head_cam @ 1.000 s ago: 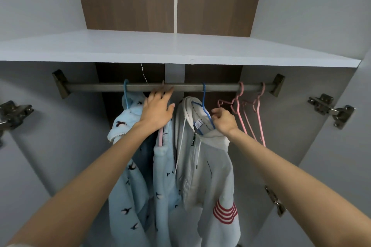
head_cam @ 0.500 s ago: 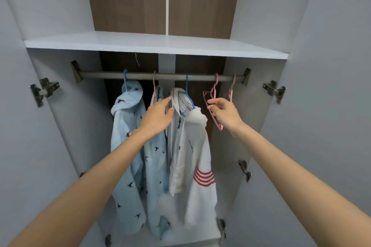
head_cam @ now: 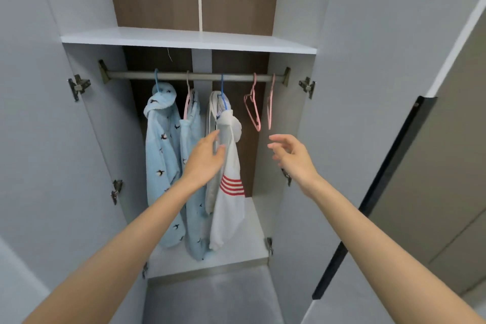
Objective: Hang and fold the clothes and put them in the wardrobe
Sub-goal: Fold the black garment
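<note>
Below the rail (head_cam: 194,76), blue garments (head_cam: 163,155) and white hoodie (head_cam: 228,213) already hung, two empty pink hangers (head_cam: 252,113) dangling long-axis-down toward its right end, just above the slack, empty right hand (head_cam: 293,158), likely nearer for a next grab than the left hand (head_cam: 203,159), loose-fingered before the hoodie.

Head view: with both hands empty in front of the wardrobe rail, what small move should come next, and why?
Probably draw both hands back to fetch another garment. The left hand and right hand are open and hold nothing, the white hoodie and two blue garments already hang on the rail, and two pink hangers wait empty.
</note>
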`<state>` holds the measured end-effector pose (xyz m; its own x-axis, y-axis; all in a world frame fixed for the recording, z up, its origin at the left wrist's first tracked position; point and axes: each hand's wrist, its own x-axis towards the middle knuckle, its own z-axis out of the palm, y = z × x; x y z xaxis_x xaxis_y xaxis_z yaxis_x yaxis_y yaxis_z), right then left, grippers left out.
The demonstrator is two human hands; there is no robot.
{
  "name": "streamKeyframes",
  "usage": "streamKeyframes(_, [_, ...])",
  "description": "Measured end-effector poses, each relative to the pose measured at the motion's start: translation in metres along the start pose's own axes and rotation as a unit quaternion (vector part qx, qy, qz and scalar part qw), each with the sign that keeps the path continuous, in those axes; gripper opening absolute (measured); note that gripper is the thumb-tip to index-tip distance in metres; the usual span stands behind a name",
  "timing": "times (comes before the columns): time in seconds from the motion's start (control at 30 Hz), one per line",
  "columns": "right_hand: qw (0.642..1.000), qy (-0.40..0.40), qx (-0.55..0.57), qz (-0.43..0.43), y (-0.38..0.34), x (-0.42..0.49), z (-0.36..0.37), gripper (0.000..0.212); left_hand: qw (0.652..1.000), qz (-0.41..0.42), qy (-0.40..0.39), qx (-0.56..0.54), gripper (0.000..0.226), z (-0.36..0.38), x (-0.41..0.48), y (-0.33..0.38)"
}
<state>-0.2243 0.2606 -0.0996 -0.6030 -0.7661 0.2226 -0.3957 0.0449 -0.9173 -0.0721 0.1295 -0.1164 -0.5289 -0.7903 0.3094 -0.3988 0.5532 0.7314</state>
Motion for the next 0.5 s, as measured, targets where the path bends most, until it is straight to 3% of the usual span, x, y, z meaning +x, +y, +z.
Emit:
streamKeyframes(0.3, [0.998, 0.043, -0.029, 0.022, 0.009, -0.152, -0.015, 0.015, 0.994, 0.051, -0.079, -0.059, 0.045, 0.004, -0.125, 0.013])
streamKeyframes(0.5, [0.986, 0.119, -0.055, 0.098, 0.031, -0.273, -0.046, 0.016, 0.981, 0.053, -0.171, -0.071, 0.046, 0.023, -0.217, 0.036])
